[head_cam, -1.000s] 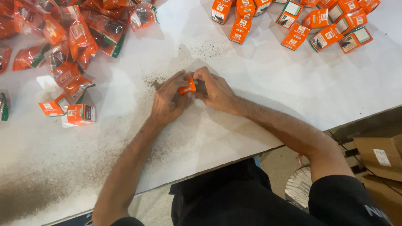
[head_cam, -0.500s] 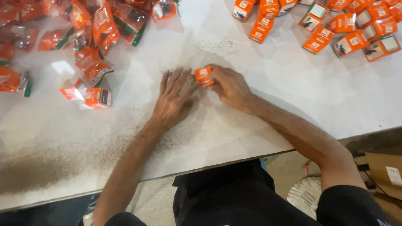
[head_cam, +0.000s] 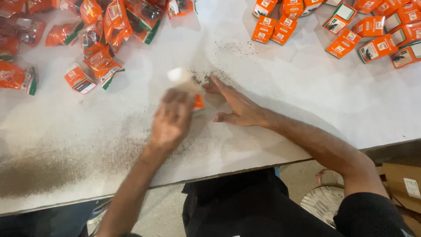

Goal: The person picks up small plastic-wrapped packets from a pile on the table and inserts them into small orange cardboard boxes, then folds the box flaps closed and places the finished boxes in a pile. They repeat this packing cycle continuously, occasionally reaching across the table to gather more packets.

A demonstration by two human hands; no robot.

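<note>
Small orange box sits mid-table, pinched in the blurry left hand along with a white wrapper, while the right hand lies flat and open just beside it on the dusty white table.

On the desk, the left hand and the right hand lie near the middle, close side by side. A small carton sits between them, at the left hand's fingers. Behind and to the left lies a heap of plastic-wrapped packets. Behind and to the right lies a group of small boxes. Below the desk's near edge, to the right, a cardboard box stands on the floor.
</note>
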